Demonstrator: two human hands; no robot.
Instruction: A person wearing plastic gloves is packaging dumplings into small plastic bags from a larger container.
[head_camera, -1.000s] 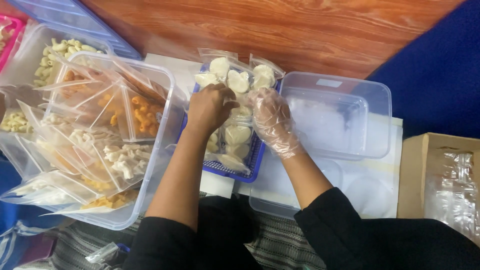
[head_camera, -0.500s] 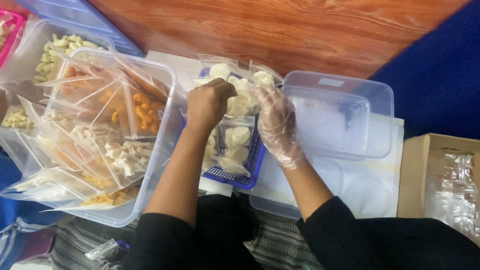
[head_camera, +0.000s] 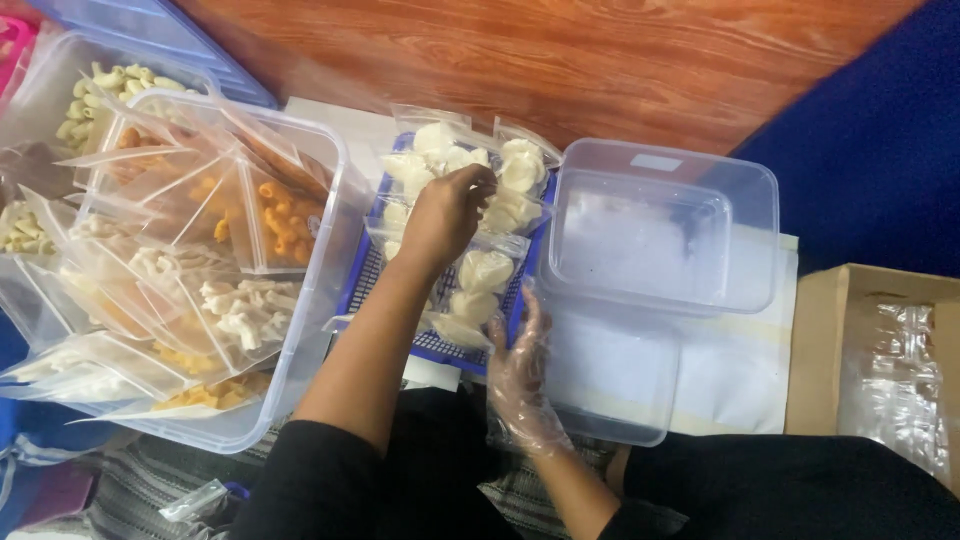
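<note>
The bare left hand (head_camera: 447, 212) reaches into the blue mesh basket (head_camera: 366, 270), fingers pinched on the top of a clear pouch of white crackers (head_camera: 487, 272) lying among like pouches; the gloved right hand (head_camera: 520, 375) rests spread against the basket's near edge, fingers wide, holding nothing. Best to grip the pouch at its sealed edge, not its brittle contents; steadying the basket helps.
</note>
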